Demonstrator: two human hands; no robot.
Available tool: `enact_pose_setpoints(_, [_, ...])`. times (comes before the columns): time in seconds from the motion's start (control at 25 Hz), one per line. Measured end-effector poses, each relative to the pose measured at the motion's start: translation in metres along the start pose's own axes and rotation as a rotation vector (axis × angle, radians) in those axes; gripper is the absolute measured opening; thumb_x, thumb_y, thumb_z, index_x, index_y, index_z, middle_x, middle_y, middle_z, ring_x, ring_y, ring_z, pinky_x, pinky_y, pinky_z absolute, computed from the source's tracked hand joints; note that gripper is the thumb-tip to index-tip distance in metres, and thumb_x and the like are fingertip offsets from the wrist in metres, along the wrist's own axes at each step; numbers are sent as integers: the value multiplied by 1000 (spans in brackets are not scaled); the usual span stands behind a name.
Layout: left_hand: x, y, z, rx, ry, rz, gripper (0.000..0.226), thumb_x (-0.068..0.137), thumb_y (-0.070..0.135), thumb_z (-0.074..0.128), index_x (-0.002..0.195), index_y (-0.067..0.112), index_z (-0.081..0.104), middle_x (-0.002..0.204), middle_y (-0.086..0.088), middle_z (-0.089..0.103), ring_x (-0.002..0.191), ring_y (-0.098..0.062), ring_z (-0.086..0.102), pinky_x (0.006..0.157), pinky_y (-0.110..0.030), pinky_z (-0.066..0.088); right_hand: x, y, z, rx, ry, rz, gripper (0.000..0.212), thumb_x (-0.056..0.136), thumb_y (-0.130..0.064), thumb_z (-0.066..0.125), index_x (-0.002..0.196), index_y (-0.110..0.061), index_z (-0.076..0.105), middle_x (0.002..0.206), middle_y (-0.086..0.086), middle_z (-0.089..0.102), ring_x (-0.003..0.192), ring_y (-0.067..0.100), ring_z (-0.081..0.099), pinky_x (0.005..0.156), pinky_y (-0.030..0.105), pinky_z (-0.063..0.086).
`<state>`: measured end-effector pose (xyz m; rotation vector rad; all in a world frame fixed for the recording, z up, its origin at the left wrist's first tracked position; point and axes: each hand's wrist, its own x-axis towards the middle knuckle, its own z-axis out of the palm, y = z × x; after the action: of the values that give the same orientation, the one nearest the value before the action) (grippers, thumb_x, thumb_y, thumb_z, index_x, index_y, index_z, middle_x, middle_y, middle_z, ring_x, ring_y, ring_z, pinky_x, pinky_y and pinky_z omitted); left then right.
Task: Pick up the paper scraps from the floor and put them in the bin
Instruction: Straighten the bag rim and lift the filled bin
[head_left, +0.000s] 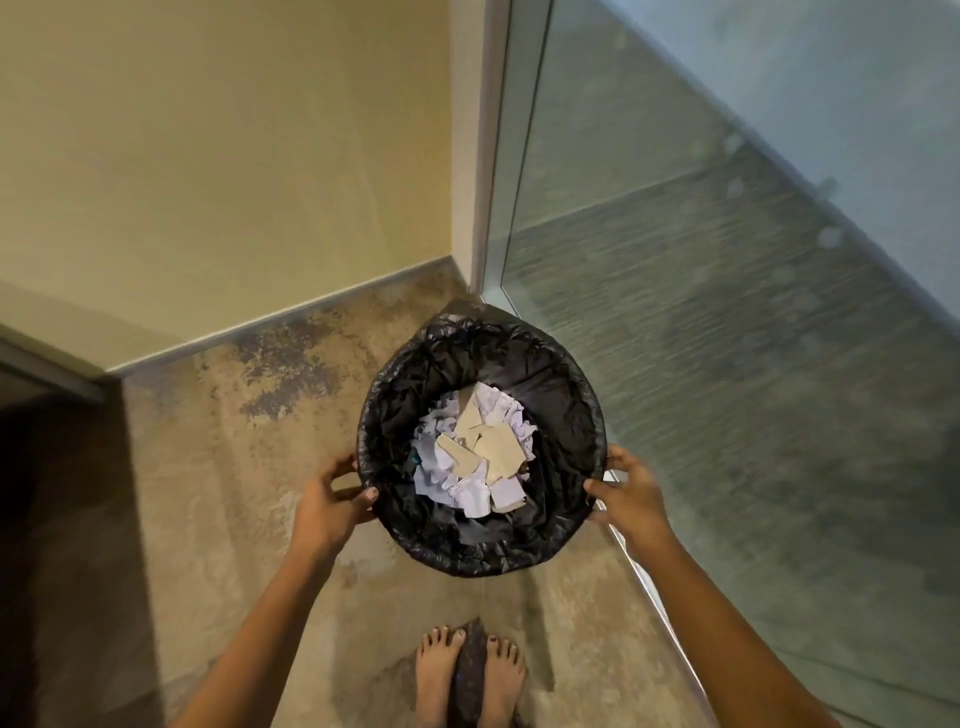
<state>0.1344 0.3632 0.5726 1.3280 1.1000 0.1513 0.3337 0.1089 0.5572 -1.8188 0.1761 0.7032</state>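
Step in hand, as judged: handling the round bin (550, 374), lined with a crinkled black plastic bag, which sits in the corner. The left hand (332, 499) grips the bin's left rim, thumb hooked over the edge and fingers down the outside. The right hand (631, 499) grips the opposite rim in like manner, so the two hands are well apart with the bin between them. Whether the bin rests on the mottled beige concrete floor (234, 493) or is lifted cannot be told. Recommended practice: keep the rim level and both grips even, hold the liner pinned to the rim so that it does not slip inward, and avoid knocking the clear glass panel (727, 312) just right of the bin. The torn white and tan paper scraps (478, 452) lie heaped in the bottom of the bin, and none is visible on the floor around it. Count: one bin and two hands. Two bare feet (467, 670) stand near the bin on the person's side. At least three tan pieces lie on top, while the white scraps are too crumpled and overlapped to count. One cream painted wall (208, 156) stands behind the bin.
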Motion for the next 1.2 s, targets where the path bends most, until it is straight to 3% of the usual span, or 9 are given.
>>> enact_pose_setpoints(0.16, [-25,55,-21,-33,18,92,46,85,-18,53,125,5,52,115,-9,54,89,-24,60,60,-21,58,-23,-58,1,30,-61,-65,36,83,14,58,101,-18,55,100,3,51,77,24,60,60,42,57])
enact_pose_setpoints(0.28, [-32,92,-38,-26,40,137,46,84,-17,55,124,4,53,115,-9,56,92,-26,59,74,-34,53,-33,-96,9,55,-86,-86,41,82,16,58,94,-24,55,99,1,49,79,24,60,68,51,57])
enact_pose_setpoints(0.4, [-23,118,-51,-10,58,149,47,82,-17,58,124,4,55,114,-14,60,92,-27,60,81,-37,51,-33,-128,24,95,-122,-91,39,82,20,54,101,-15,53,96,1,46,78,22,58,53,39,59])
enact_pose_setpoints(0.52, [2,139,-65,-28,72,154,44,82,-15,59,118,10,58,98,-10,66,89,-27,63,88,-43,52,-19,-163,47,92,-138,-109,38,83,20,53,103,-12,51,93,-2,46,78,22,56,46,32,57])
enact_pose_setpoints(0.64, [41,162,-80,-18,64,160,44,82,-15,59,120,8,57,90,2,64,80,-17,61,85,-37,51,9,-188,79,92,-131,-106,36,83,19,54,101,-12,51,95,-1,48,80,25,58,46,31,57])
enact_pose_setpoints(0.76, [81,178,-90,-25,69,142,46,82,-13,61,120,12,58,94,-3,66,85,-18,62,81,-34,52,44,-202,107,79,-105,-94,39,83,18,55,105,-13,51,98,-1,50,89,30,58,50,34,58])
enact_pose_setpoints(0.92, [137,196,-98,8,78,114,53,80,-12,63,125,14,57,106,-9,68,99,-24,64,89,-41,53,89,-209,144,100,-68,-75,43,83,18,55,102,-20,52,104,0,51,93,31,58,51,33,59])
enact_pose_setpoints(1.04, [163,202,-95,10,94,75,55,81,-12,63,129,13,55,108,-7,67,103,-26,63,86,-37,51,116,-210,158,87,-43,-75,46,83,18,54,107,-21,52,113,7,51,84,27,61,59,41,58])
enact_pose_setpoints(1.2, [202,209,-84,12,76,28,49,80,-18,59,122,7,58,104,-7,65,99,-30,64,76,-31,54,158,-211,171,-48,-22,-72,54,81,13,59,94,-40,56,114,13,55,87,31,64,72,60,55])
